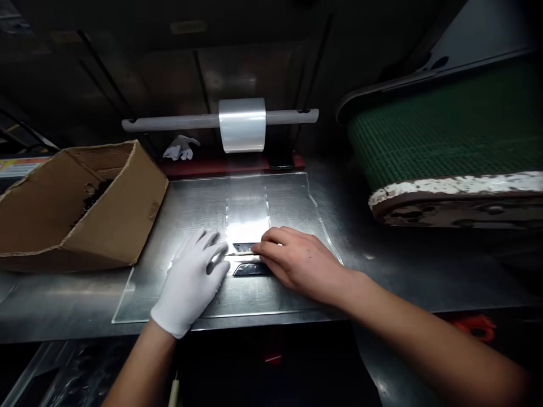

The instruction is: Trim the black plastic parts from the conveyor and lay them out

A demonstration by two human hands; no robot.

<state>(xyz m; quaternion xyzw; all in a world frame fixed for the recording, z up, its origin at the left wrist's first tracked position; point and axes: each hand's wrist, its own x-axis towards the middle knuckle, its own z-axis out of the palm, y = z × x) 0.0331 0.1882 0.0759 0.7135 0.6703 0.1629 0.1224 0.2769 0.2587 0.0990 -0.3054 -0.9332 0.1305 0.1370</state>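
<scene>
My left hand point(193, 280), in a white glove, lies flat on the metal worktable point(382, 265) with its fingers spread, touching the left end of two small dark flat parts point(250, 259). My bare right hand point(297, 260) presses its fingertips on the right side of the same parts. The parts lie on a strip of clear plastic film point(246, 209) that runs down from a film roll point(242, 124) on a horizontal bar at the back. A clear sheet point(139, 294) covers the table under both hands.
An open cardboard box point(80, 209) lies tilted at the left, with dark items inside. A green mesh conveyor belt point(449, 130) rises at the right. A spare white glove point(181, 148) rests by a red strip behind the film roll.
</scene>
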